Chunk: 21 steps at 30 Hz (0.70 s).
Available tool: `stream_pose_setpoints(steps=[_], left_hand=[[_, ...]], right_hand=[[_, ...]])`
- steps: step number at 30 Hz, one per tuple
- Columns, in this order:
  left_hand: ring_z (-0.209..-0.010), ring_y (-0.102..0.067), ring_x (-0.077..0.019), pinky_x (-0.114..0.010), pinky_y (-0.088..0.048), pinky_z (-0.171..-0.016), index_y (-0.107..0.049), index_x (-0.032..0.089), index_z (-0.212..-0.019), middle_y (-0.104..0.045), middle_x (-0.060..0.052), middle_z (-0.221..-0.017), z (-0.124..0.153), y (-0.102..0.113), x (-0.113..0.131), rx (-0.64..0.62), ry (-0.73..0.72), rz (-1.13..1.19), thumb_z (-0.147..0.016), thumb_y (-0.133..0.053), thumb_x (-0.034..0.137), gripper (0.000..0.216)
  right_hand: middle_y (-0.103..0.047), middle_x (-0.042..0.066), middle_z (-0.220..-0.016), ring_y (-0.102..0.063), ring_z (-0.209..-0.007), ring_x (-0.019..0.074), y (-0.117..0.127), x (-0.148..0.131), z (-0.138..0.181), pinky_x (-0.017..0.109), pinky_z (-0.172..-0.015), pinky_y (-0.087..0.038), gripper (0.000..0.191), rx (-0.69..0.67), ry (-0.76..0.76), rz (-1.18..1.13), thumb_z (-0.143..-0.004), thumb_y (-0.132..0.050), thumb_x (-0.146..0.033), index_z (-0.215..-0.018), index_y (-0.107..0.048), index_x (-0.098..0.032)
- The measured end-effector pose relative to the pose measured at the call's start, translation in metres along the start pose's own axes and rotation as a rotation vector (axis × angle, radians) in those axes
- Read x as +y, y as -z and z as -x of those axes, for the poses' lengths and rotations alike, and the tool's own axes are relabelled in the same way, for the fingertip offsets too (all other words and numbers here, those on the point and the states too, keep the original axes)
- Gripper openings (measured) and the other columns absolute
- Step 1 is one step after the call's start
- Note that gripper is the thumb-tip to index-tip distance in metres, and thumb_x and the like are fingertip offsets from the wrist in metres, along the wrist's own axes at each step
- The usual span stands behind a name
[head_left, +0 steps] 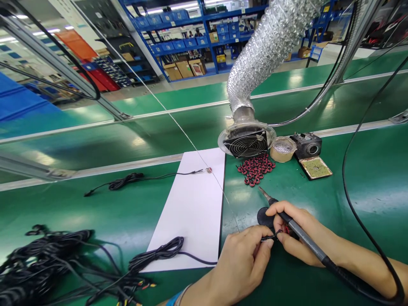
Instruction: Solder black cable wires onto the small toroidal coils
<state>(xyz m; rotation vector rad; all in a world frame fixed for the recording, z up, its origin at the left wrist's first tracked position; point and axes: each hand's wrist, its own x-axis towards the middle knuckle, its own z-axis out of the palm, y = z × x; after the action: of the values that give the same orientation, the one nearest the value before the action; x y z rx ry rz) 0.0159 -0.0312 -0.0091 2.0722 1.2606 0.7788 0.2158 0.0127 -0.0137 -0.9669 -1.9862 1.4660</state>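
My left hand (244,257), low in the centre of the head view, pinches the end of a black cable (267,239). That cable appears to come from a coiled bundle (157,255) on a white board (191,204). My right hand (306,233) grips a soldering iron (302,234), its tip pointing up and left, away from the cable. The right thumb and fingertips also pinch at the cable end; red shows behind them, mostly hidden. Behind the fingers lies a black round disc (265,217). Small red-and-black parts (256,169) are heaped beyond the iron's tip.
A fume extractor fan (248,142) hangs from a silver duct (274,46). Beside it stand a round tan container (283,148) and an iron holder (307,144) with a sponge (315,168). Black cables (41,263) pile up at left. A thin wire (178,125) slants down across the view.
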Motion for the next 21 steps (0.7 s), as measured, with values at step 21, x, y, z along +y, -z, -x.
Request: stream_pose_setpoints(steps=[21], left_hand=[[-0.054,-0.059,-0.0099,-0.017,-0.038,-0.045,-0.064,0.017,-0.089,-0.066,0.0,-0.065,0.0011,-0.0042,0.0016,0.181,0.02,0.105,-0.092,-0.053,0.018,0.011]], right_hand=[[-0.053,-0.003,-0.09,-0.051,-0.07,0.009,-0.0046,-0.0029,0.0028,0.022,-0.066,-0.045,0.037,0.01,-0.051,-0.235,-0.087,-0.055,-0.014,-0.119,-0.043,-0.027]])
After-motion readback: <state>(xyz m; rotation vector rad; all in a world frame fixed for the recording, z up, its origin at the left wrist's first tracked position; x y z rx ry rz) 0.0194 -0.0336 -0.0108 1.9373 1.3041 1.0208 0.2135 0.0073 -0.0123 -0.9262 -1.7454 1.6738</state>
